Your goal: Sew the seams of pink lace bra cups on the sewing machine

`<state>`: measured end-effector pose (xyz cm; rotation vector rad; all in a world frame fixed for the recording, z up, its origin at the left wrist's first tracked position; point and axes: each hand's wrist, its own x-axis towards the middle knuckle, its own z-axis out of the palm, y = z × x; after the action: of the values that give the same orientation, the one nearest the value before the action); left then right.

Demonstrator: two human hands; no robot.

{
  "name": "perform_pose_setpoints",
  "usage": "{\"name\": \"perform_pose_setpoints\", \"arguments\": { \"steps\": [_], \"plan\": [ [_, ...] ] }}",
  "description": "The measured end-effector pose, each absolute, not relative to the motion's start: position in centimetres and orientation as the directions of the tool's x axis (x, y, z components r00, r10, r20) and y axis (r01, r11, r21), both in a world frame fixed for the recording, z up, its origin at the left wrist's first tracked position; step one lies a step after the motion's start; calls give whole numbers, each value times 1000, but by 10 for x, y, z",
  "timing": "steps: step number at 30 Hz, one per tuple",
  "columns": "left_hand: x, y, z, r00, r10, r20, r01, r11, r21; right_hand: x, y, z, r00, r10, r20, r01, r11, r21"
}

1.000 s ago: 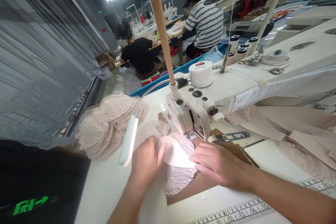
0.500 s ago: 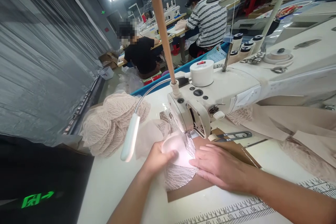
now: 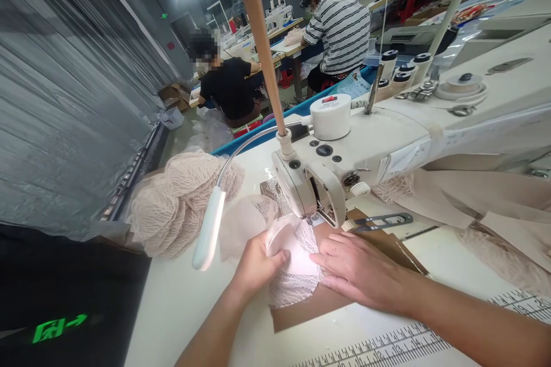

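A pale pink lace cup piece [image 3: 294,264] lies under the needle of a white sewing machine [image 3: 344,155], on a brown card [image 3: 327,304]. My left hand [image 3: 256,266] is closed, pinching the left edge of the lace piece with thumb on top. Flat on the piece's right side lies my right hand [image 3: 355,266], fingers stretched out and pointing at the presser foot. The needle itself is hidden behind the machine head.
A heap of beige lace cups [image 3: 176,200] sits at the table's back left. A gooseneck lamp [image 3: 209,229] hangs just left of my hands. Thread snips [image 3: 379,221] lie right of the needle. Beige fabric [image 3: 482,206] lies under the machine arm. Two other people sit at tables behind.
My left hand has shifted from lying over the piece to pinching its left edge, and the piece has moved a little further in under the machine head. My right hand has barely moved.
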<state>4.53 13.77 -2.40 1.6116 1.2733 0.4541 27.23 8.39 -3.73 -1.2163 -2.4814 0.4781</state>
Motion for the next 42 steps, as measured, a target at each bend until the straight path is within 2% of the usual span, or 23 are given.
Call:
{"name": "perform_pose_setpoints", "arguments": {
  "steps": [2, 3, 5, 7, 9, 12, 19, 26, 38, 42],
  "plan": [
    [41, 133, -16, 325, 914, -242, 691, -55, 721, 272, 83, -38, -570, 809, 143, 693, 567, -445],
    [39, 131, -12, 307, 934, -182, 762, -127, 635, 272, 83, -38, -569, 810, 142, 692, 564, -450],
    [37, 128, -4, 328, 944, 37, 837, -308, 453, 272, 83, -39, -567, 812, 140, 688, 560, -462],
    [40, 128, -1, 466, 845, 262, 798, -530, 286, 272, 83, -40, -567, 810, 150, 682, 564, -466],
    [47, 131, -4, 661, 676, 325, 655, -732, 190, 271, 83, -40, -571, 804, 168, 675, 576, -461],
    [60, 137, -19, 832, 499, 242, 468, -866, 177, 271, 84, -41, -575, 800, 173, 677, 584, -448],
    [66, 139, -43, 868, 458, 192, 447, -889, 101, 278, 86, -42, -593, 782, 193, 646, 605, -466],
    [64, 138, -41, 874, 458, 163, 434, -886, 162, 277, 95, -51, -414, 848, 332, 769, 521, -370],
    [68, 139, -36, 840, 540, 43, 529, -835, 151, 272, 97, -57, -403, 823, 400, 820, 519, -243],
    [73, 139, -30, 819, 574, 1, 569, -812, 131, 269, 98, -57, -389, 840, 378, 843, 490, -220]
  ]
}}
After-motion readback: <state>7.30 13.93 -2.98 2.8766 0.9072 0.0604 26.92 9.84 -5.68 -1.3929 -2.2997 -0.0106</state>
